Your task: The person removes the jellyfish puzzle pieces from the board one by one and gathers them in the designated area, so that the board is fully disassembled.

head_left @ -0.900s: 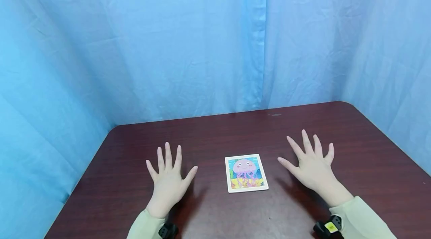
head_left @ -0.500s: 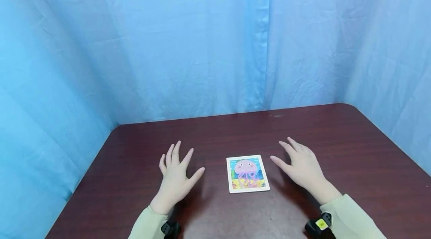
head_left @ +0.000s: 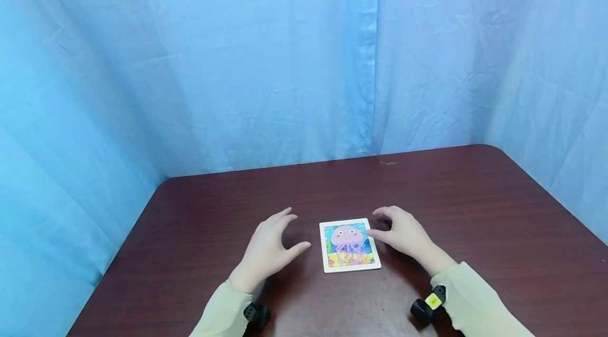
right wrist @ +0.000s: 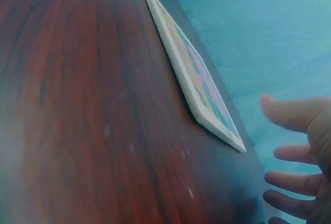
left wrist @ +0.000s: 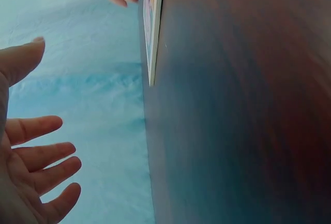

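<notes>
A: What surrounds the hands?

B: Beyond both hangs a pale-blue fabric curtain [head_left: 266, 63]; beneath them spreads a dark reddish-brown, wood-grained table [head_left: 228, 194] with rounded far corners.

A: And the grip?

B: The bare left hand [head_left: 266, 250] holds nothing, its thumb well apart from its loosely bent fingers. The bare right hand [head_left: 404, 234] matches it: wide, holding nothing.

A: Where is the thing between them?

B: A flat, squarish, white-bordered board with a pink jellyfish picture [head_left: 350, 244] lies face up on the table, rightward of the left hand, leftward of the right.

A: Which hand is nearer?

B: The right: from the head view its thumb overlaps the near border, though the right wrist view shows them apart. The left thumb stops short.

A: Its long axis?

B: Too nearly square to tell.
</notes>
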Demonstrator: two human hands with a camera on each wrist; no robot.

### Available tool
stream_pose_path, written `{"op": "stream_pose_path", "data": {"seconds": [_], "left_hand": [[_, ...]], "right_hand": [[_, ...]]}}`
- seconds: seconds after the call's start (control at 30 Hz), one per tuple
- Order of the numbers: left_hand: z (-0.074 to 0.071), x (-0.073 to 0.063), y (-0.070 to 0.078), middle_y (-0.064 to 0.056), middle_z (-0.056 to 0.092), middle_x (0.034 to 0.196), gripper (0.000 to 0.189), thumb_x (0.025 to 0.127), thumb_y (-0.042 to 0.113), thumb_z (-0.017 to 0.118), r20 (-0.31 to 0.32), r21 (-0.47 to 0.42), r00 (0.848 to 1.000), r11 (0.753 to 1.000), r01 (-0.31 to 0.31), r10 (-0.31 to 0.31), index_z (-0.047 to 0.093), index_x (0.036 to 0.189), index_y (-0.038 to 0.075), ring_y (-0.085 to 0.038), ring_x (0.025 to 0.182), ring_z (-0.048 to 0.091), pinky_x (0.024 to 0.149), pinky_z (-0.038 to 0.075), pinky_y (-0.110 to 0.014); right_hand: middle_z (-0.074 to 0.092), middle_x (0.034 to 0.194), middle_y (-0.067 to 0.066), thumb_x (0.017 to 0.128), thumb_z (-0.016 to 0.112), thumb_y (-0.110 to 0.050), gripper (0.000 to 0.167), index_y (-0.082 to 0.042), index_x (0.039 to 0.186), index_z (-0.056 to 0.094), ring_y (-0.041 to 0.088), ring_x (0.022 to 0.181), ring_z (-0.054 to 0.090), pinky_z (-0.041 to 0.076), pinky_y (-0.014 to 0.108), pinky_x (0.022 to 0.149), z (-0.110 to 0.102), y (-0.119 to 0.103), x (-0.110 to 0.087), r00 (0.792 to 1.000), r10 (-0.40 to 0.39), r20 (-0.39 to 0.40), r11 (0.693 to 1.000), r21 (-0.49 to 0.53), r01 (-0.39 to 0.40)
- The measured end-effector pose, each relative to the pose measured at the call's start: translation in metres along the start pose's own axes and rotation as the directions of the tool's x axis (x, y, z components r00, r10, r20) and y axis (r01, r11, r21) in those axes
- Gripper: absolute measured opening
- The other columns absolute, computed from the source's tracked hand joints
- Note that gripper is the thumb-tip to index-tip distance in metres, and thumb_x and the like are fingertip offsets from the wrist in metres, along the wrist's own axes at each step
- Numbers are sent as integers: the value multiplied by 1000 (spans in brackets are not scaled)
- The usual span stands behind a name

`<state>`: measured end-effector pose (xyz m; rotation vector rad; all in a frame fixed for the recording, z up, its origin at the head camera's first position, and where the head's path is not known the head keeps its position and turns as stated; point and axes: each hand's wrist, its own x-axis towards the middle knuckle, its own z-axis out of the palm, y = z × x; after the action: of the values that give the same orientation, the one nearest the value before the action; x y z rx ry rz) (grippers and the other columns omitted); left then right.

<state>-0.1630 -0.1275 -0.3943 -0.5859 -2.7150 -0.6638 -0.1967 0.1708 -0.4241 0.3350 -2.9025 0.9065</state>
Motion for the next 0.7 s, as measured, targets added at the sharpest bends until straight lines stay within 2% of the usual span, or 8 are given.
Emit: {"op": "stream_pose_path", "data": {"seconds": [0.17,0.27,0.4,0.47,0.57,0.7], "left_hand": [[8,11,11,-11,54,135,61,77,43,76,76,4,996,999,-43,42,59,123,5,-27,125,51,101,41,-48],[14,16,17,-10,55,134,62,77,42,76,120,15,992,999,-49,46,59,125,6,-26,125,51,101,42,-46],[21,22,23,-10,54,135,65,76,41,78,198,32,978,997,-68,61,57,127,7,-25,124,51,100,43,-45],[24,25,27,-10,51,138,66,76,40,77,254,26,965,996,-82,73,56,130,7,-26,126,49,101,42,-44],[28,29,33,-11,46,143,67,77,39,77,340,2,936,995,-98,91,54,133,9,-26,130,45,104,40,-42],[35,34,41,-13,41,147,69,76,36,78,418,-11,900,991,-133,125,53,135,10,-27,134,40,106,38,-37]], "right_hand": [[64,107,12,75,79,-31,48,-4,112,65,26,96,59,49,46,86,6,-3,6,999,-12,47,1000,9,12],[65,103,9,72,81,-31,48,-5,109,67,22,91,58,49,44,83,10,-6,9,998,-38,57,999,-15,39],[65,100,8,70,83,-29,45,-5,105,69,24,92,58,48,44,83,14,-9,10,996,-70,58,995,-65,73],[66,100,9,69,83,-27,44,-5,104,69,27,94,58,48,46,84,16,-11,11,995,-77,57,993,-82,81],[65,100,10,69,83,-25,41,-5,102,70,30,96,57,47,47,85,16,-12,11,996,-69,56,992,-99,75],[64,101,11,70,83,-24,38,-5,101,71,31,96,57,47,47,84,14,-14,13,997,-53,58,992,-112,59]]}}
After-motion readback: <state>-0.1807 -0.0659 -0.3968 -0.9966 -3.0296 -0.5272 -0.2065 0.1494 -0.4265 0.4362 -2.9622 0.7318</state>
